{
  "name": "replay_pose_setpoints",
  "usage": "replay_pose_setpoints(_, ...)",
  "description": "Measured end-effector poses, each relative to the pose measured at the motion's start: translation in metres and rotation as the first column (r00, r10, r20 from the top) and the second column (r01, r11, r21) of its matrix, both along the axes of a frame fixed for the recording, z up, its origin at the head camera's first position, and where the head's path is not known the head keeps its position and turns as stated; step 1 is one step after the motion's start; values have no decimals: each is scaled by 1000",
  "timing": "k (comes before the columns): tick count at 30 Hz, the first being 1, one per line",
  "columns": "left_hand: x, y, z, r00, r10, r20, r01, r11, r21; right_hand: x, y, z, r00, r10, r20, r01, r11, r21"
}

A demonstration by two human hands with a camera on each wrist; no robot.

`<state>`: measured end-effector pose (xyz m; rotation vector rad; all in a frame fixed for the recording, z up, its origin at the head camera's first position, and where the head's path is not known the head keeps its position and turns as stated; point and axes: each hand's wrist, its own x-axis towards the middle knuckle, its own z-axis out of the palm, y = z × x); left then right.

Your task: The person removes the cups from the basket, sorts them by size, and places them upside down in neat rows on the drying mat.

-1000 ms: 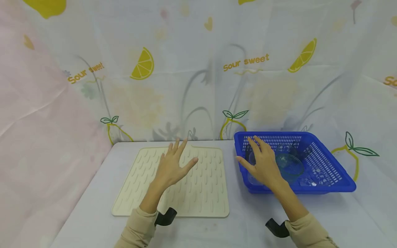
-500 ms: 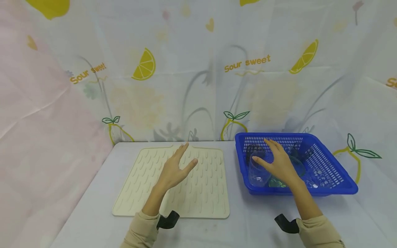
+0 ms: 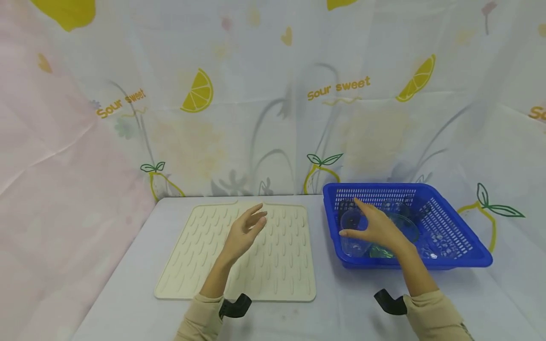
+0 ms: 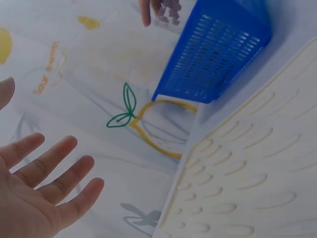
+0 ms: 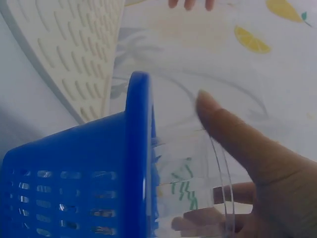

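Note:
My right hand (image 3: 379, 229) is at the left side of the blue plastic basket (image 3: 409, 261), thumb and fingers spread around a clear cup (image 3: 353, 247). In the right wrist view the cup (image 5: 183, 171) rises past the basket's rim; fingers show through its clear wall, and the thumb (image 5: 233, 139) stands extended near its rim. Green markings are visible on or through the cup. My left hand (image 3: 242, 237) hovers over the cream ridged mat (image 3: 277, 270), holding nothing. Its fingers (image 4: 74, 201) are loosely bent and spread in the left wrist view.
Inside the basket, a round clear glass bowl (image 3: 407, 229) and other clear glassware lie right of the cup, with a green-tinted piece (image 3: 380, 251) near the front wall. A white cloth (image 3: 337, 298) covers the table. Behind stands a lemon-printed curtain (image 3: 256, 128).
My right hand first moved right, uncovering the cup, then came slightly back left and lower around it. The left hand's fingers bent more as it shifted a little right over the mat.

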<state>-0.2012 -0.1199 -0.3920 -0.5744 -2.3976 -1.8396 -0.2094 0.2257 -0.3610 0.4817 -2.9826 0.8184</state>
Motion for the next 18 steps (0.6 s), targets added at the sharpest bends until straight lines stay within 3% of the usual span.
replay_pose_setpoints(7,-2,5,-7,1000,2,-2,-1,1000,12,6,-5,7,991,47,126,-54,997,56)
replay_pose_setpoints(13,-3,7,-11,1000,-6,-7,7,1000,7,5,-5,8,997,34,71,-39,996,78)
replay_pose_setpoints(18,-1,10,-8,1000,-7,-6,7,1000,-16,4,-4,6,999,29,41,-31,998,62)
